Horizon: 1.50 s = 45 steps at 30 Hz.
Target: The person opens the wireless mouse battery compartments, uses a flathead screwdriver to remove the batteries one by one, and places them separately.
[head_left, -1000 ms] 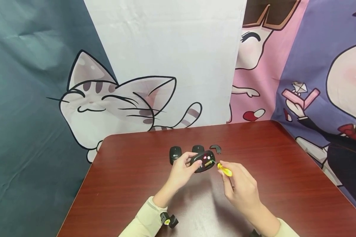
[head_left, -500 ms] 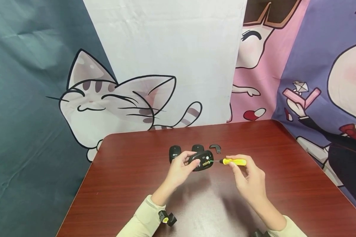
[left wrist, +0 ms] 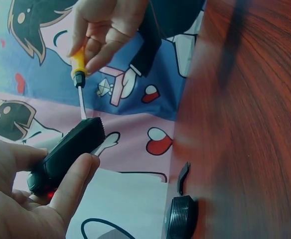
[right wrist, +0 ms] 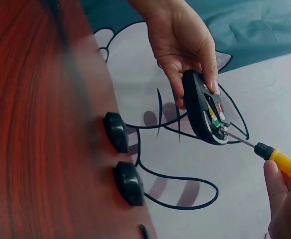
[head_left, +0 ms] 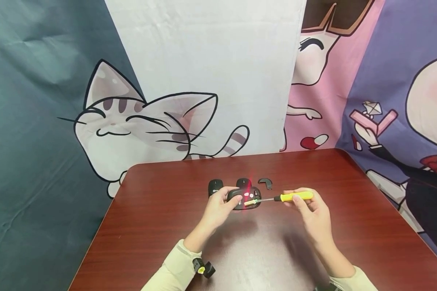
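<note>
My left hand (head_left: 217, 208) holds a black computer mouse (head_left: 233, 195) above the table, underside up, gripped between thumb and fingers. The mouse's battery slot is uncovered, and a battery (head_left: 250, 202) with a green end lies in it. A screwdriver with a yellow handle (head_left: 296, 196) is pinched in my right hand (head_left: 316, 218). Its thin metal shaft (right wrist: 241, 141) points left, with the tip at the green end of the battery in the right wrist view. Red light shows on the underside of the mouse. In the left wrist view the mouse (left wrist: 68, 155) appears edge-on, hiding the battery.
Two more black mice stand farther back on the red-brown table (head_left: 149, 226): one mouse (head_left: 215, 186) at left, another mouse (head_left: 243, 182) partly behind the held one. A curved black cover (head_left: 266, 183) lies to their right. Behind the table hangs a cartoon-printed cloth (head_left: 218, 52).
My right hand has shifted right and turned the screwdriver from slanted to nearly level. The battery's near end has tilted up out of the slot slightly, and red light now shows on the mouse.
</note>
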{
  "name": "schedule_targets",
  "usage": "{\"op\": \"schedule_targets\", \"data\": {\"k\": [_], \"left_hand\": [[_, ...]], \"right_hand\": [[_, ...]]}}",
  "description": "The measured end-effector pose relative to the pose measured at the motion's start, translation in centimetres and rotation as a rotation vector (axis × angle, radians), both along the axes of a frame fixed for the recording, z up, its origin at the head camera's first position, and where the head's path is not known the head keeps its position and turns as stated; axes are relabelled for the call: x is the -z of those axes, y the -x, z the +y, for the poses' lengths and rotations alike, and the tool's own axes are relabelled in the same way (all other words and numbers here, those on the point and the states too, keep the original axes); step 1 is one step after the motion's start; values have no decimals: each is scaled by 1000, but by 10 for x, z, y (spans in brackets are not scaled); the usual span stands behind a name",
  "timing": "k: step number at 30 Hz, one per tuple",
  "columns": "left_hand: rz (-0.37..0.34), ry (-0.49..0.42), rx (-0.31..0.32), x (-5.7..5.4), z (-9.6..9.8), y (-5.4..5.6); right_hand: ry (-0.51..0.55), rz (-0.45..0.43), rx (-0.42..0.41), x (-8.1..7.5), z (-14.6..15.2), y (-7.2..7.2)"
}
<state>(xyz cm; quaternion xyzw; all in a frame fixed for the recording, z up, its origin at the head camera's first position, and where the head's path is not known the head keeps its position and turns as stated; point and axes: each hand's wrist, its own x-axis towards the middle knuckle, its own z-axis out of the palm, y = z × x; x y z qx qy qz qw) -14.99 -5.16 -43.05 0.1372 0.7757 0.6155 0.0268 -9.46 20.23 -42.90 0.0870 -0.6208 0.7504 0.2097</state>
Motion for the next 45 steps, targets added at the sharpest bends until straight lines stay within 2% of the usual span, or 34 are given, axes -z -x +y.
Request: {"op": "schedule_targets", "data": {"k": [7,11,15,21,27,34,40,45], "left_hand": [[-49,-100,39,1,1,2],[-53,-107,43,1,1,3],[-73,-128,45,4,0,4],[-92,-146,50,5,-2,5],[-119,-138,28,7,-2,3],[-102,-183,48,9,0,1],[-104,-184,31,11,2,-1],[-130,-195,54,8,8,-1]], "right_hand": [[287,8,-136,9,4,8],[354,-16,-185,13,6,11],[399,-76,-240,19,8,15],[476,-136,-271,23,7,18],[532,-189,-330,25,9,19],[569,-312,-318,26,14,18],[583,-322,-312,30,11,17],[545,-345,-344,28,4,17]]}}
